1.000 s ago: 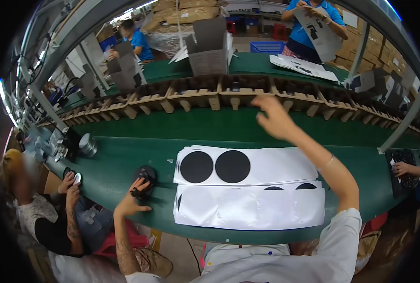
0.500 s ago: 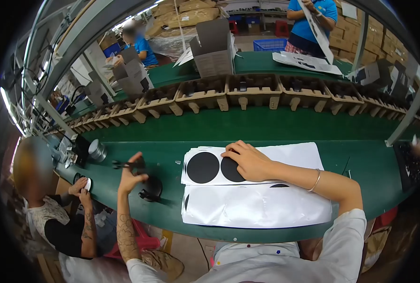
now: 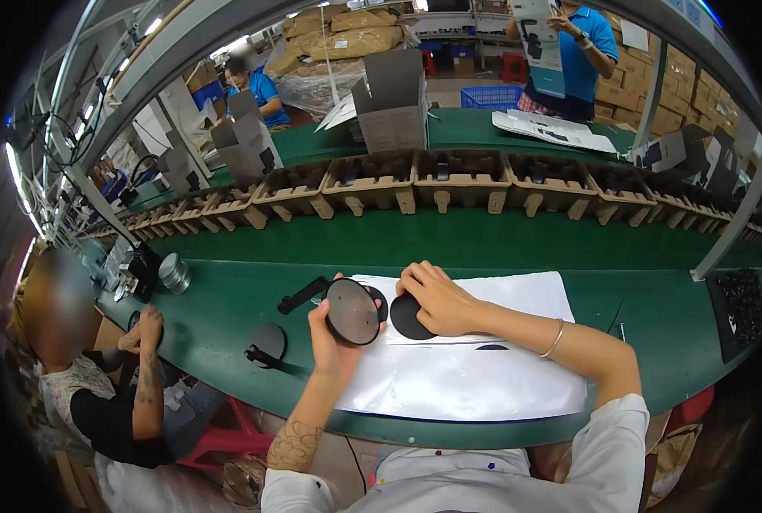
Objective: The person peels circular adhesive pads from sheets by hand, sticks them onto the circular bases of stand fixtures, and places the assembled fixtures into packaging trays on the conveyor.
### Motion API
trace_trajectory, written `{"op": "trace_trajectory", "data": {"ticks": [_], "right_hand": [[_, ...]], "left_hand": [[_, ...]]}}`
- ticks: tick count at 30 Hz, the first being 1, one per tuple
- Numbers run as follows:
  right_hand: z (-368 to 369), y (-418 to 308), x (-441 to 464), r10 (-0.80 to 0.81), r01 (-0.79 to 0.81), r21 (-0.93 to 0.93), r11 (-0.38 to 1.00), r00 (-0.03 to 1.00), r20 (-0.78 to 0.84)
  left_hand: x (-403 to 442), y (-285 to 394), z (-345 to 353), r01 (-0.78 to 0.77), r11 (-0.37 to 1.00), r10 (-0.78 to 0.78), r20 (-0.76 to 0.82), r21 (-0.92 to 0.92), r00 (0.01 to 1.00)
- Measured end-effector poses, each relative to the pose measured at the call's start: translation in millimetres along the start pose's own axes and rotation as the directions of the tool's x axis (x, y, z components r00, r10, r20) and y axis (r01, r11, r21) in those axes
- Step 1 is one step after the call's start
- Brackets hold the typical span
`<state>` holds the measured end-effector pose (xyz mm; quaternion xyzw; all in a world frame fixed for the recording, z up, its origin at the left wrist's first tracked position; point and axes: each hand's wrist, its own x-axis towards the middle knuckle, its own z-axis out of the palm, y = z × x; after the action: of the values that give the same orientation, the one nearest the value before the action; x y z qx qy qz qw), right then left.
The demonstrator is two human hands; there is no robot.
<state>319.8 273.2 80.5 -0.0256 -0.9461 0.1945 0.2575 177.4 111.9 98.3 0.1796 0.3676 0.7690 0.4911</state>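
Note:
My left hand (image 3: 336,346) holds a black stand (image 3: 353,311) by its round base, the flat grey underside turned up toward me and its arm pointing left. Close to its right, my right hand (image 3: 436,299) has its bent fingers on a black round pad (image 3: 410,317) on the upper white sheet (image 3: 517,295). Part of another black disc shows behind the base. A lower white sheet (image 3: 466,380) lies nearer to me. Left of the sheets, a second black stand (image 3: 266,344) rests on the green table (image 3: 201,321).
Cardboard trays (image 3: 462,179) with black parts run in a row across the far side. A co-worker (image 3: 99,376) sits at the left beside round tins (image 3: 174,274). Two people in blue work behind the trays. A black mat (image 3: 735,315) with small pieces lies at the right.
My left hand has brought a stand from the left to the sheets, its underside now showing. My right hand came down from the trays onto the black pad and stays there, fingers bent at its edge.

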Motion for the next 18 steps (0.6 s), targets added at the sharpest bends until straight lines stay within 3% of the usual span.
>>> {"op": "trace_trajectory", "data": {"ticks": [3,7,8,9,11,15,17,18], "right_hand": [[-13.9,2.3,-5.7,-0.044,0.045,0.109,0.993,0.999,-0.008],[-54.9,-6.3,-44.2,0.097,-0.044,0.356,0.934,0.987,-0.132],[-66.7,-8.1,-59.0,0.137,-0.067,0.316,0.946,0.969,-0.206],[-77.4,-10.5,-74.0,0.172,-0.093,0.274,0.957,0.944,-0.281],[-88.6,-20.5,-104.0,0.475,-0.272,0.465,0.843,0.782,-0.403],[-90.0,-70.3,-132.2,0.500,-0.209,0.493,0.845,0.636,-0.588],[-78.9,-103.3,-130.6,0.518,-0.188,0.542,0.819,0.649,-0.558],[-67.3,-115.8,-129.5,0.577,-0.122,0.668,0.734,0.631,-0.519]], "left_hand": [[-3.2,-0.7,-5.2,-0.013,0.999,0.013,-0.004,-0.049,1.000],[-3.5,4.3,-10.3,0.031,0.993,-0.029,0.022,-0.114,0.999],[-2.4,4.5,-12.9,0.042,0.989,-0.037,0.038,-0.143,0.999],[-2.2,5.6,-12.4,0.033,0.993,-0.031,0.021,-0.112,0.999],[-4.5,6.6,-9.5,0.022,0.998,-0.022,-0.012,-0.052,1.000],[-26.8,-2.1,8.6,-0.130,0.989,0.123,0.096,0.075,0.988],[-44.3,-10.2,20.0,-0.065,0.998,0.068,0.198,-0.023,0.978],[-55.4,-13.9,30.7,-0.026,0.999,0.033,0.201,-0.039,0.979]]}}
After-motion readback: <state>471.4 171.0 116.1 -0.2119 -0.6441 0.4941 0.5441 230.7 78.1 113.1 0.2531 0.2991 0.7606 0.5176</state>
